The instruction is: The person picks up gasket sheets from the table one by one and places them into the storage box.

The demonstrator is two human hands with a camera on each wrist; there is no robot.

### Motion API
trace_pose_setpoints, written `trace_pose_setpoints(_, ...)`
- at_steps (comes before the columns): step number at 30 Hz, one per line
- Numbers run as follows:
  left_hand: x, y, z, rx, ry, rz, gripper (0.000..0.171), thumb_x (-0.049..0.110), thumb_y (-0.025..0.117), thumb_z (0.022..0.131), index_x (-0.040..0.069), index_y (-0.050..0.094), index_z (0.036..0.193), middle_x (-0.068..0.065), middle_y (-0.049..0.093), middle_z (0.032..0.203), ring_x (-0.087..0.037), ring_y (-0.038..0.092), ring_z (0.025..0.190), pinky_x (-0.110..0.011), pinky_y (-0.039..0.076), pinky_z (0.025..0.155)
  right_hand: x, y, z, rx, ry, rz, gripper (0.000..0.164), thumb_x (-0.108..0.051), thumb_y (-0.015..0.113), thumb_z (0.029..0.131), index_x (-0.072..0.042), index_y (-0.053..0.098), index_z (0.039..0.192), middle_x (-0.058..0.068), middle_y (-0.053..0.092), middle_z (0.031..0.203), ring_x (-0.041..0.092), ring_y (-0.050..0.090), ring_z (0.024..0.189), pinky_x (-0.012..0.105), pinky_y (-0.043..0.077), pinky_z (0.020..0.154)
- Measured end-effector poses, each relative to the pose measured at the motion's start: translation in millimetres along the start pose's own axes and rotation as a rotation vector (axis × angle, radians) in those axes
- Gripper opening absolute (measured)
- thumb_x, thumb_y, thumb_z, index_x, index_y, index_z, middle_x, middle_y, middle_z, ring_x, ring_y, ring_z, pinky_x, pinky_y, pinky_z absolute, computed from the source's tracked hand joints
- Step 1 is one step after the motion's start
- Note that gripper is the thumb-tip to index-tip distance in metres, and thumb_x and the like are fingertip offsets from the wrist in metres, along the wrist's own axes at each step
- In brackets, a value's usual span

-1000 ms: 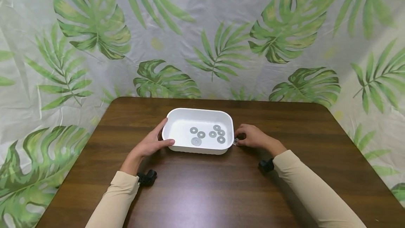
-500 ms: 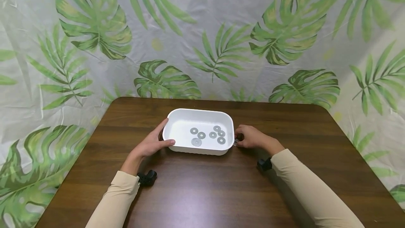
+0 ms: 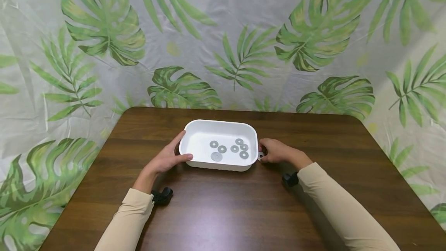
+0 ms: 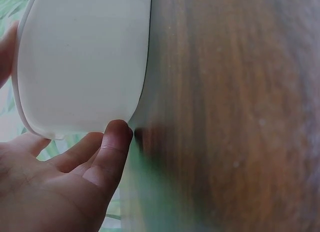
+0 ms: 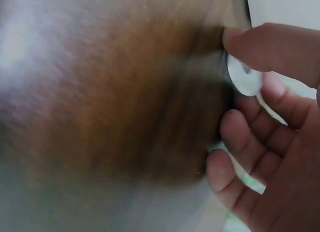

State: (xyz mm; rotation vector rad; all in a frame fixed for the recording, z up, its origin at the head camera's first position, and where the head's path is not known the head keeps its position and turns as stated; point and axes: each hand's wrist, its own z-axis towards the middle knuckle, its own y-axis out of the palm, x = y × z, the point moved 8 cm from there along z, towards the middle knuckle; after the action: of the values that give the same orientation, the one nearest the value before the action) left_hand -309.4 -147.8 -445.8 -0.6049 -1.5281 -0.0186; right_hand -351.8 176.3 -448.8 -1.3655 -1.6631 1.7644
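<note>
A white plastic tub with rounded corners sits on the table and has several grey metal washers lying flat on its floor. The left hand grips the tub's left end, its thumb over the near rim; the left wrist view has its fingers against the outer wall. Just outside the tub's right end, the right hand pinches a single washer low by the table, between thumb and index finger. Its remaining fingers are curled. Part of that washer is hidden behind the thumb.
The dark wooden table reaches back to a hanging cloth printed with green leaves. A small black camera is strapped to each wrist. The washers inside the tub lie mostly towards its middle and right.
The washer in the right hand has tilted, so more of its flat face and hole shows. That hand has shifted only slightly. The left hand and tub look the same.
</note>
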Motion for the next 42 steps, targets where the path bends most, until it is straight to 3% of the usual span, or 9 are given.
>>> trace_pose_setpoints(8,0.6,0.8,-0.4,-0.005,0.004,-0.019,0.1,0.022,0.072,0.09,0.012,0.003,0.161,-0.021,0.008,0.167,-0.038,0.02,0.152,-0.055,0.021,0.118,4.6,0.0,-8.3,0.084,-0.009,0.127,0.029,-0.01,0.077,0.08,-0.008,0.057,0.1,0.005,0.067,0.09,0.016,0.059,0.082,0.03,0.047,0.075)
trace_pose_setpoints(17,0.7,0.6,0.6,0.001,0.002,-0.023,0.099,0.021,0.072,0.09,0.013,0.003,0.161,-0.02,0.008,0.167,-0.037,0.02,0.151,-0.054,0.022,0.118,8.4,2.5,-9.4,0.036,-0.072,0.179,0.034,0.001,0.07,0.081,-0.008,0.062,0.112,0.007,0.07,0.098,0.013,0.062,0.084,0.03,0.05,0.075)
trace_pose_setpoints(30,-0.5,0.7,0.2,0.0,0.012,-0.014,0.099,0.02,0.072,0.09,0.01,0.004,0.161,-0.021,0.009,0.167,-0.038,0.021,0.151,-0.054,0.022,0.118,7.2,5.7,-9.5,0.016,-0.062,0.163,0.033,-0.002,0.071,0.082,-0.007,0.064,0.114,0.006,0.07,0.099,0.012,0.061,0.085,0.028,0.05,0.076)
trace_pose_setpoints(42,-1.8,0.2,-0.1,0.007,0.007,-0.004,0.099,0.023,0.072,0.09,0.012,0.005,0.161,-0.02,0.01,0.167,-0.038,0.02,0.152,-0.054,0.021,0.118,9.7,-0.3,-7.9,0.089,-0.039,0.076,0.028,-0.006,0.073,0.081,-0.006,0.069,0.109,0.004,0.07,0.096,0.014,0.06,0.085,0.031,0.048,0.078)
